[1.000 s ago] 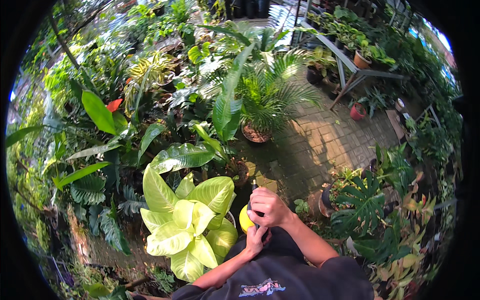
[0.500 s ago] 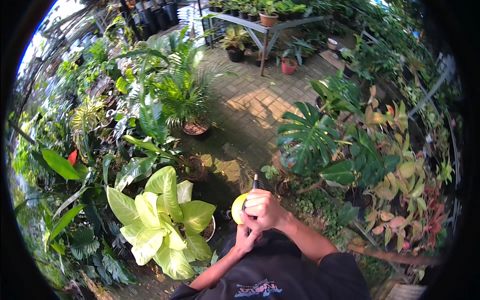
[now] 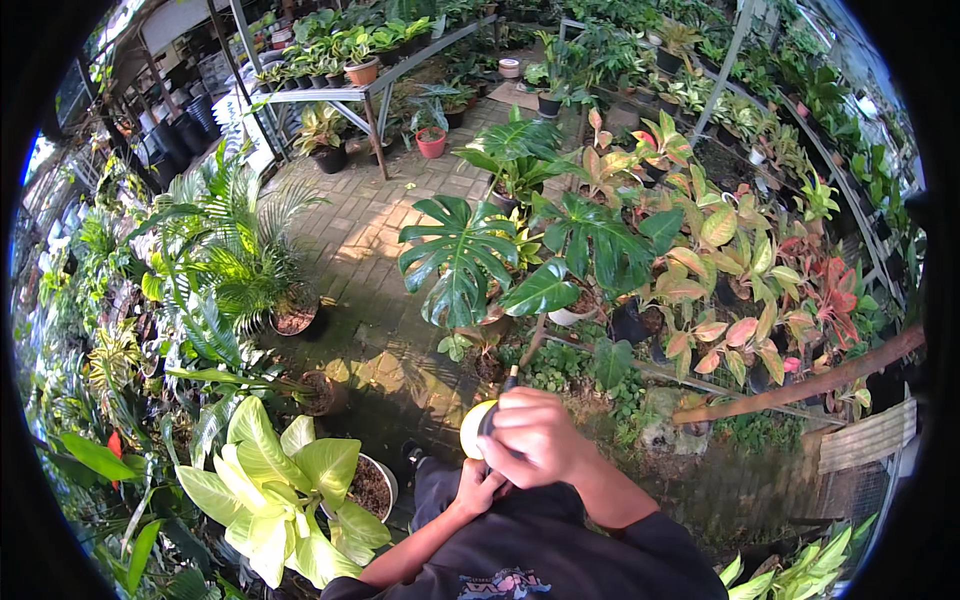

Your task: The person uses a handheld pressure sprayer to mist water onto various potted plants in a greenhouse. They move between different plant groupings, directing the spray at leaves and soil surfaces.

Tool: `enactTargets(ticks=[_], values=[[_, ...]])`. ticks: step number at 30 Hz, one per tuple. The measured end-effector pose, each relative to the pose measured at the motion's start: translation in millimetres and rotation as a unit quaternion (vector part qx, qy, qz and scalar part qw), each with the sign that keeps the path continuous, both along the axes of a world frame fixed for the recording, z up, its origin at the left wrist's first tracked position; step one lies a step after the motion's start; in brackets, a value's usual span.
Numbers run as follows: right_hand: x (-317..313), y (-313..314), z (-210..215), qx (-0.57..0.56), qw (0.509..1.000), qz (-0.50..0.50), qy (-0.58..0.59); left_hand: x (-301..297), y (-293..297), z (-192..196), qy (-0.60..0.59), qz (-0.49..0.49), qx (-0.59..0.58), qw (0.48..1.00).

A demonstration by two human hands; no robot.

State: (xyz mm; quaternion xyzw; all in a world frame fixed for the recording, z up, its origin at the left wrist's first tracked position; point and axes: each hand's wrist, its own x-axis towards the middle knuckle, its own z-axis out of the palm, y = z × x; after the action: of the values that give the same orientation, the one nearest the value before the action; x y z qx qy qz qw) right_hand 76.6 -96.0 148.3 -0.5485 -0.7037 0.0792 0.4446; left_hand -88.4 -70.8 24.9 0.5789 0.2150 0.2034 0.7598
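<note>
Close in front of my body I hold a hand sprayer with a round yellow body (image 3: 475,431), a black upper part and a brass-coloured tip pointing away from me. My right hand (image 3: 540,435) is wrapped round its black upper part. Just below, my left hand (image 3: 482,487) is closed on a dark lower part, mostly hidden by the fingers. A plant with big pale yellow-green leaves (image 3: 270,480) stands in a white pot (image 3: 385,492) to the left of my hands. Ahead and slightly left spreads a large split-leaf monstera (image 3: 460,255).
A brick path (image 3: 365,225) runs ahead between potted plants. Palms (image 3: 235,260) crowd the left side, reddish-leaved plants (image 3: 740,270) the right. A wooden pole (image 3: 810,375) crosses at right. A metal bench (image 3: 345,95) bears several pots; a red pot (image 3: 431,143) stands beside it.
The view has swung to the right, so the plants, path and bench appear further left and more of the right side shows. Both hands keep their hold on the sprayer.
</note>
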Motion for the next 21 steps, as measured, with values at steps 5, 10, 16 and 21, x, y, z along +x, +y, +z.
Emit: enactTargets(ticks=[5,10,16,21], values=[[-7.4,4.3,16.4,0.078,0.995,-0.061,0.007,8.6,-0.2,10.5,-0.031,-0.007,-0.053,0.998],[10.0,-5.8,30.6,0.057,0.998,-0.041,0.002,14.2,9.6,21.3,0.033,-0.042,-0.058,0.997],[5.2,4.0,34.3,0.108,0.988,-0.106,0.013,16.4,26.5,27.0,0.020,-0.076,-0.018,0.997],[2.2,6.6,26.8,0.066,0.994,-0.081,0.037,10.7,43.0,27.2,0.028,-0.102,-0.006,0.994]])
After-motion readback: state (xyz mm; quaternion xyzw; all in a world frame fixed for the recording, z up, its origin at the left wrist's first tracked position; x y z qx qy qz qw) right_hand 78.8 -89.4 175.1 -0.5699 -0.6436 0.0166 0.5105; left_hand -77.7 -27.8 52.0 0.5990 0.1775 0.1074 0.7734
